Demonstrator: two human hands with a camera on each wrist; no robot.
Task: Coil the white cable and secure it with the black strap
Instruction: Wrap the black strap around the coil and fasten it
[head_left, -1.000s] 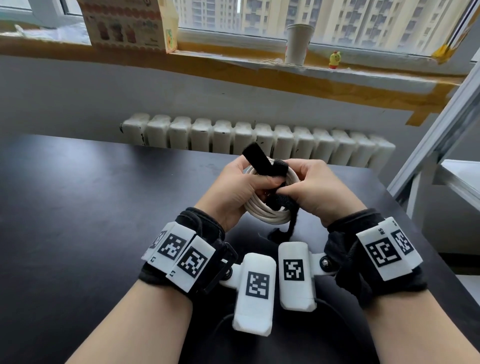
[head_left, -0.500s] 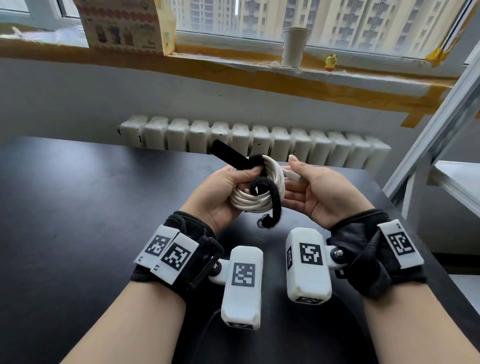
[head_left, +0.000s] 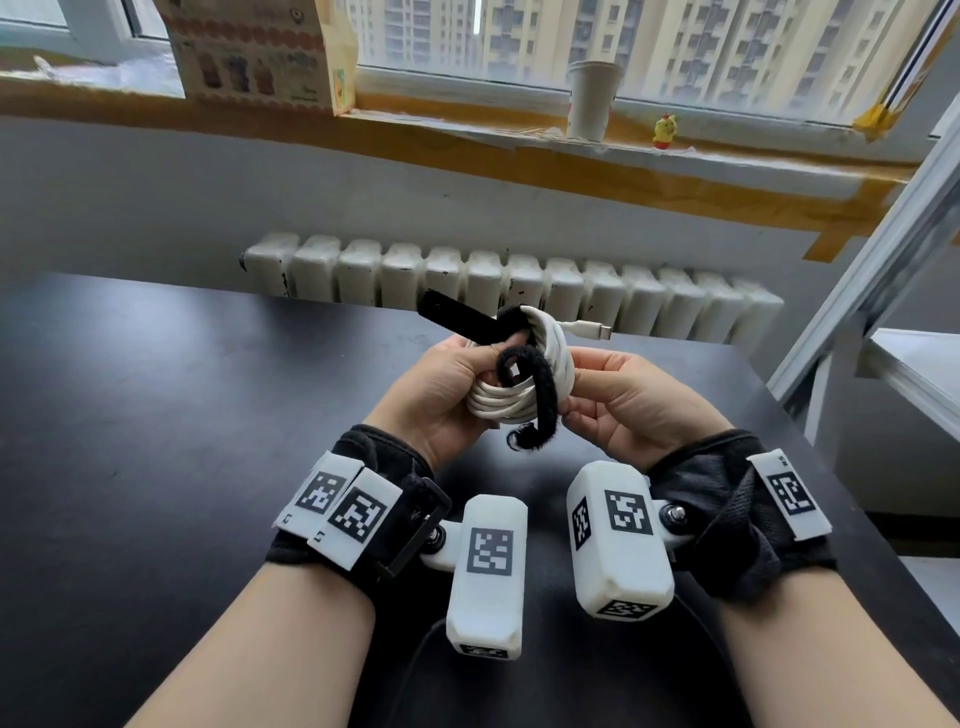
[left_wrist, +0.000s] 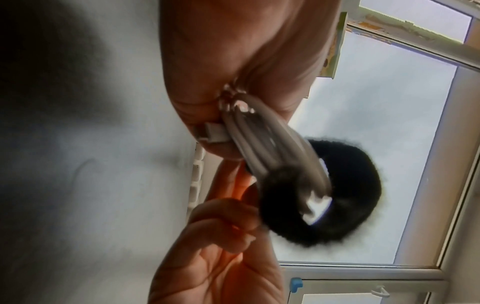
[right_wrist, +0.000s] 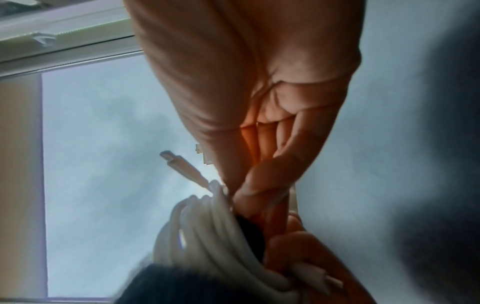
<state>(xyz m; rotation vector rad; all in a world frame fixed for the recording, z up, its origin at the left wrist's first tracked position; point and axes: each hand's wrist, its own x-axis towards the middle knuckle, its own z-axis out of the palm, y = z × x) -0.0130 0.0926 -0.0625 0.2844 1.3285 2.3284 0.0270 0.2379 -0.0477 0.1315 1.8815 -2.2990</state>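
The white cable (head_left: 519, 402) is wound into a small coil held above the black table (head_left: 156, 415). My left hand (head_left: 483, 366) grips the coil's left side, thumb across the top. The black strap (head_left: 543, 387) loops round the coil; its flat end (head_left: 457, 319) sticks out to the upper left and its fuzzy end curls loose below. My right hand (head_left: 579, 387), palm up, pinches the coil's right side by the strap. One plug (head_left: 589, 328) points right. In the left wrist view the strap (left_wrist: 350, 205) rings the cable (left_wrist: 272, 152). The right wrist view shows the coil (right_wrist: 207, 236) under my thumb.
A white radiator (head_left: 519, 283) runs behind the table's far edge. On the window sill stand a paper cup (head_left: 592, 101), a printed box (head_left: 260, 52) and a small yellow figure (head_left: 666, 130). A white shelf frame (head_left: 857, 312) rises at the right.
My right hand has let go of the strap's top and turned palm up beside the coil. The strap's flat end has swung to the left. The coil is turned more edge-on.
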